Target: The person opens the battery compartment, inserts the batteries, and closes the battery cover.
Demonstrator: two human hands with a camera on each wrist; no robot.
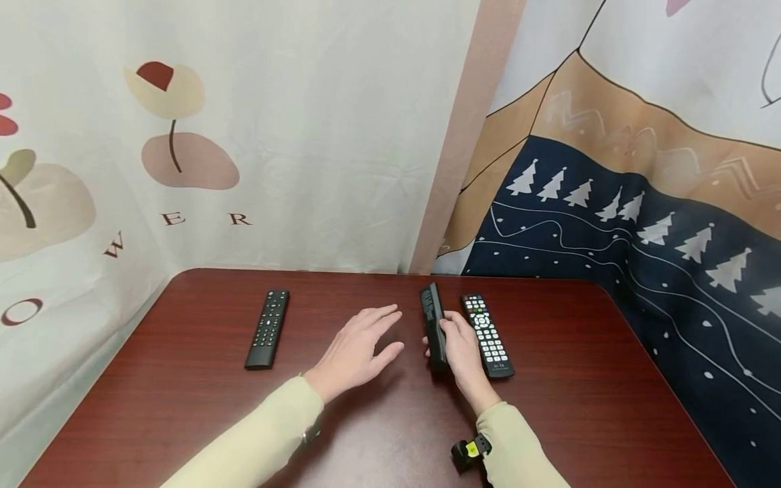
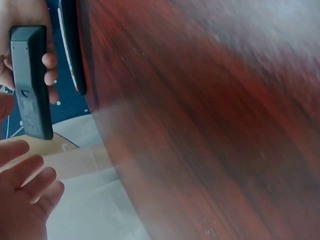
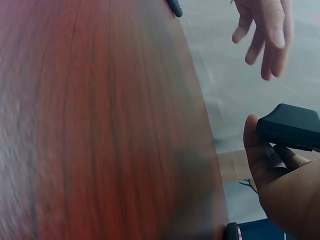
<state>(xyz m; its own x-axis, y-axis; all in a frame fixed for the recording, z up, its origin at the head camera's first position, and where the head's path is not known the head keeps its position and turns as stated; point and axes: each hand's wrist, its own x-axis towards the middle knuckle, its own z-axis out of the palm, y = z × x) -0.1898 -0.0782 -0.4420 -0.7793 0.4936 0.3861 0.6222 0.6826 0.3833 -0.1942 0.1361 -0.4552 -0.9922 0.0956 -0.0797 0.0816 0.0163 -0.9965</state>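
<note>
My right hand point(image 1: 464, 356) grips a black remote control point(image 1: 432, 318), tilted on its side above the table. Its underside, a plain dark back, faces the left wrist camera, where the remote point(image 2: 32, 85) has fingers curled over its edge. To the left, my left hand point(image 1: 356, 349) is spread with fingers straight, apart from the held remote and holding nothing. A second black remote control with white buttons point(image 1: 488, 335) lies just right of my right hand. On the left side lies a third, slimmer black remote control point(image 1: 268, 329), buttons up.
A reddish-brown wooden table point(image 1: 378, 440) with rounded far corners carries the remotes. Behind it hangs a pale printed curtain point(image 1: 323, 135); a navy curtain with white trees point(image 1: 567, 237) hangs at the right. A small black device point(image 1: 470, 453) is on my right wrist.
</note>
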